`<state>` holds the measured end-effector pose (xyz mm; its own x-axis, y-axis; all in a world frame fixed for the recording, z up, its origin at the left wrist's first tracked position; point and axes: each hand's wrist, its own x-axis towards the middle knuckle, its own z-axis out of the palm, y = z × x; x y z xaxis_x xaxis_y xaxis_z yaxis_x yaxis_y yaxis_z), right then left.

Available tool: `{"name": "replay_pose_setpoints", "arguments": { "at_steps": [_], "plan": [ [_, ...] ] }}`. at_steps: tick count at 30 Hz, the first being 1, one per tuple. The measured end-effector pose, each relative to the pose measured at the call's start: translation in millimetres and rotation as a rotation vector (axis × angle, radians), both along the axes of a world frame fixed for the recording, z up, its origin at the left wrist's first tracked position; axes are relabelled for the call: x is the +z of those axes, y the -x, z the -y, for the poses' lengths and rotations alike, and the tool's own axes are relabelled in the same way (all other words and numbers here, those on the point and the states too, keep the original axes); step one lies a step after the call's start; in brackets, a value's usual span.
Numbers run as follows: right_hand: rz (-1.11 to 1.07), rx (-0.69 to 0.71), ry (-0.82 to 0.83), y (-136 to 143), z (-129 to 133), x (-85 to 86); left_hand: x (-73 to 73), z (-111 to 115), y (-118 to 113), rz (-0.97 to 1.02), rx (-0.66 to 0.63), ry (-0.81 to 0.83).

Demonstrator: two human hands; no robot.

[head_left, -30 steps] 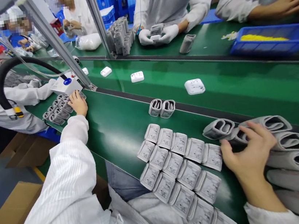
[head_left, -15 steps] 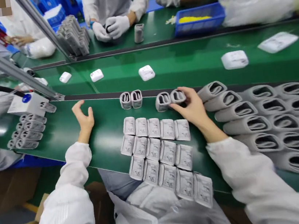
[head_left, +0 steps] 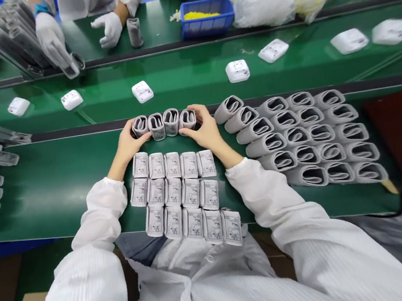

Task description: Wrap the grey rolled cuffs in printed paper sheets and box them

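A short row of rolled grey fabric cuffs (head_left: 171,122) stands upright side by side near the far edge of the green table. My left hand (head_left: 128,144) has thumb and fingers around the leftmost roll (head_left: 141,125). At the other end, my right hand (head_left: 205,129) grips the rightmost roll (head_left: 187,118) in the same way. The rolls between my hands stand close together. Just below them lie rows of flat grey printed rolls (head_left: 173,191), print side up. Parts of my fingertips are hidden behind the end rolls.
More standing grey rolls (head_left: 302,134) fill the right side. White devices (head_left: 142,92) lie on the green conveyor (head_left: 193,90) beyond a dark rail. Across it, a co-worker's gloved hand (head_left: 55,39) holds a roll. A blue bin (head_left: 208,21) contains yellow pieces. Grey items lie far left.
My left hand has gone from empty and apart to gripping the left end roll. Two separate pairs of rolls now form one row. The view has turned right.
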<state>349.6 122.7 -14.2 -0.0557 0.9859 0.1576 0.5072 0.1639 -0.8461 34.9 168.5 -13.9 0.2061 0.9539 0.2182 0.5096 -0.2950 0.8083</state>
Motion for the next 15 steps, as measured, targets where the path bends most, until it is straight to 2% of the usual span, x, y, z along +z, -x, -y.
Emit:
{"name": "replay_pose_setpoints", "arguments": {
  "at_steps": [5,9,15],
  "plan": [
    [-0.079,0.073,-0.008,-8.5,6.6,-4.5,-4.0,7.6,3.5,-0.043,0.027,-0.012],
    [-0.162,-0.004,0.059,-10.1,2.2,-17.9,-12.9,6.3,9.8,0.008,0.035,-0.031],
    [-0.376,-0.1,-0.049,-12.0,-8.0,-39.0,-13.5,6.9,9.4,0.097,0.002,-0.073]
  ]
}}
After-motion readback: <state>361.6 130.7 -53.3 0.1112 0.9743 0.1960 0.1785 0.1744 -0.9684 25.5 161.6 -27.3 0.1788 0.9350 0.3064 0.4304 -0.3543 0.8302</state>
